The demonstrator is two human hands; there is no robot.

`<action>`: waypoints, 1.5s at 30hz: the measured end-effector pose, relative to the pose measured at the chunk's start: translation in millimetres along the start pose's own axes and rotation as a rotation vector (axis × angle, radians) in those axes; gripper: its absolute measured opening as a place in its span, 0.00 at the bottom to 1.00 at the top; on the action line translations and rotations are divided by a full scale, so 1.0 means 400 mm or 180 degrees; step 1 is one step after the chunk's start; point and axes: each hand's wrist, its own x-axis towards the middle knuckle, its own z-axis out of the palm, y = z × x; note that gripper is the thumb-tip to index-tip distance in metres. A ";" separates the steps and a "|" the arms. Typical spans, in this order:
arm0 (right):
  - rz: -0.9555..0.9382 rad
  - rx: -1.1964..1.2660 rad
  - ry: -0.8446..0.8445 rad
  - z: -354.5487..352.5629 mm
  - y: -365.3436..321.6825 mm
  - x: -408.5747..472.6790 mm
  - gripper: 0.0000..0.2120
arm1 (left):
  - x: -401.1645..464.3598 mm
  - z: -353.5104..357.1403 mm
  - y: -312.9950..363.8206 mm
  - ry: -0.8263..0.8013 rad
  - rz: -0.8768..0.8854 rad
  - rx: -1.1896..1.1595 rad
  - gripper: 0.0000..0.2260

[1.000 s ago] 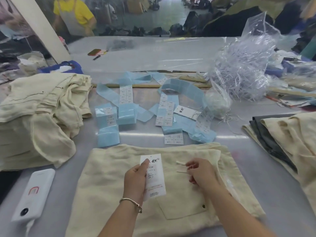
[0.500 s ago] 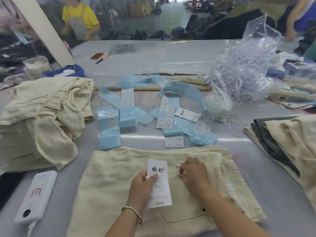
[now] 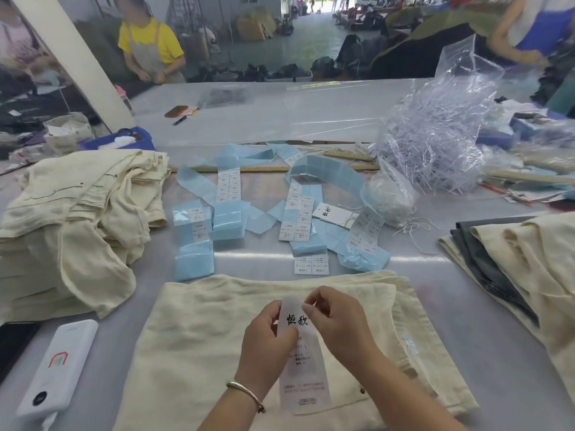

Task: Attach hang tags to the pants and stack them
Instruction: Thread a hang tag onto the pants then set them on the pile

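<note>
Both hands held a hang tag over the cream pants.
The left hand and right hand pinched the hang tag above the folded pants on the bench.

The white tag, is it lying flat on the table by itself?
No, both hands, left and right, hold the white tag above the cream pants.

Single view: head-worn wide-angle cam, looking forward and down across the tabletop from its near edge. Both forearms come in from the bottom of the picture, close to the lens. Far edge of the tabletop sits in the upper third, workshop floor beyond it. Strong barrel distortion at the sides. No second view to overlap.
</note>
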 end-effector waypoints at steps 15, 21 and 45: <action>0.0107 -0.0287 0.0084 -0.038 -0.015 -0.002 0.07 | -0.008 0.022 0.038 -0.0150 0.0523 0.0455 0.11; 0.0274 0.0031 -0.0025 -0.060 -0.023 0.002 0.06 | -0.008 0.027 0.049 -0.0109 0.0403 -0.0094 0.08; 0.0349 0.0393 0.0235 -0.140 -0.013 -0.083 0.02 | 0.019 0.072 0.102 -0.0315 0.1416 0.1214 0.08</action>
